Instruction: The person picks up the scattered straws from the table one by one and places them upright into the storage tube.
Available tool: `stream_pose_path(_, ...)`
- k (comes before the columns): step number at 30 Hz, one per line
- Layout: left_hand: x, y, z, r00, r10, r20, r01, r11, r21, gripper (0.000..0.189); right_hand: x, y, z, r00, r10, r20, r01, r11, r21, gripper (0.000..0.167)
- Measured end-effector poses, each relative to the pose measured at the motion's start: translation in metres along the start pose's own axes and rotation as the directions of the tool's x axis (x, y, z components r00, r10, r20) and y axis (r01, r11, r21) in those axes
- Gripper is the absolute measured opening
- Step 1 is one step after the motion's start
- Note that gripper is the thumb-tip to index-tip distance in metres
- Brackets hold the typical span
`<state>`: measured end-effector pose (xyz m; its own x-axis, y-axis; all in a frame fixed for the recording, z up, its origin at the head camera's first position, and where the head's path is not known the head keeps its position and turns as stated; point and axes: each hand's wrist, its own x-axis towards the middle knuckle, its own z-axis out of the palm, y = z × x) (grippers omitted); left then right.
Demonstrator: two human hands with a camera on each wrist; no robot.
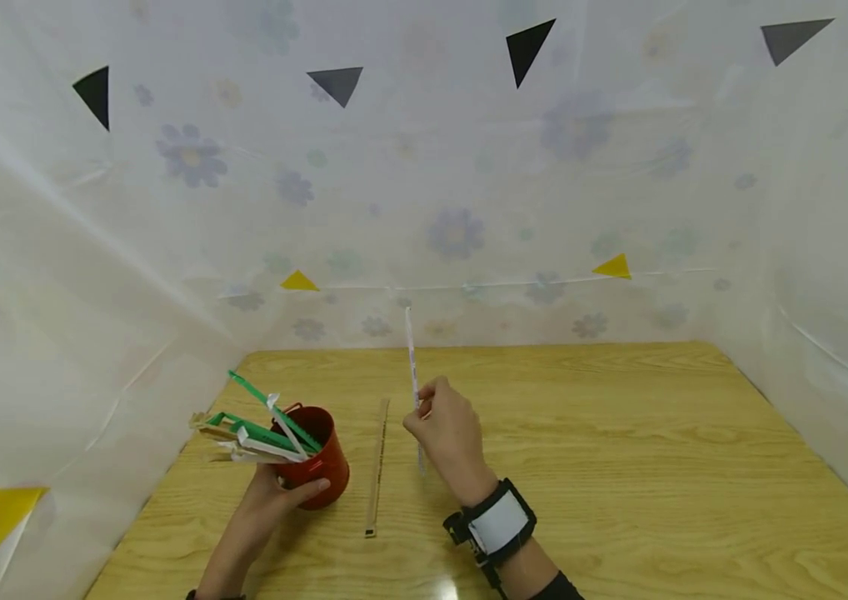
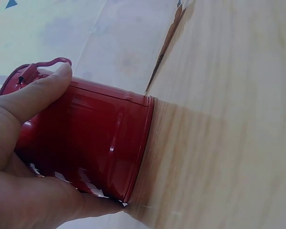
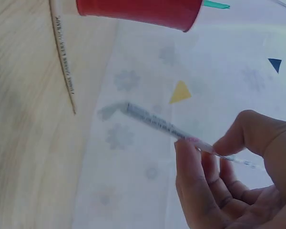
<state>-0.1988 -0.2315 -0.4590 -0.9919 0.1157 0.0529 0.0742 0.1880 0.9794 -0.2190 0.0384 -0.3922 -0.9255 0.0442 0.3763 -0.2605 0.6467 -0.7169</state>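
My left hand (image 1: 262,500) grips a small red metal bucket (image 1: 330,479) from the near left side, its thumb along the wall. The bucket's base is at the wood-grain table in the left wrist view. Several green, white and brown paper-wrapped sticks or straws (image 1: 266,429) lean out of its mouth to the left. My right hand (image 1: 454,429) pinches a slim white wrapped straw (image 1: 411,346) with printing on it between thumb and fingertips, holding it nearly upright above the table. Between the hands, a brown printed paper sleeve (image 1: 377,467) lies lengthwise on the tabletop.
The wooden table (image 1: 619,467) extends to the right and back. White flowered sheeting (image 1: 454,183) hangs behind it and on both sides, bearing black, grey and yellow triangles. A strapped wrist device (image 1: 495,525) sits on my right wrist.
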Motion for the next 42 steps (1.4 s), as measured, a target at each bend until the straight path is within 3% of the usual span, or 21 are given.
stream_pose_path(8,0.0,-0.001,0.001,1.0,0.03,-0.002,-0.03,1.0,0.001,0.102,-0.001,-0.009,-0.011,0.996,-0.051,-0.069,0.054,0.998,0.039,0.02)
stream_pose_path(21,0.0,-0.003,0.001,1.0,0.026,-0.001,-0.026,1.0,0.006,0.099,-0.004,-0.02,-0.015,0.991,-0.102,-0.092,0.105,0.994,0.028,0.022)
stream_pose_path(29,-0.001,0.0,0.001,1.0,0.027,-0.003,-0.027,1.0,-0.004,0.097,-0.008,-0.028,-0.008,0.971,-0.209,-0.114,0.216,0.975,0.054,0.023)
stream_pose_path(35,-0.001,0.001,0.002,1.0,0.014,-0.013,-0.013,1.0,0.016,0.095,-0.015,-0.042,0.002,0.943,-0.316,-0.105,0.331,0.925,0.187,0.024)
stream_pose_path(42,-0.002,0.001,0.001,1.0,0.01,-0.02,-0.01,0.999,0.035,0.094,-0.027,-0.056,0.021,0.898,-0.424,-0.122,0.437,0.822,0.364,0.025)
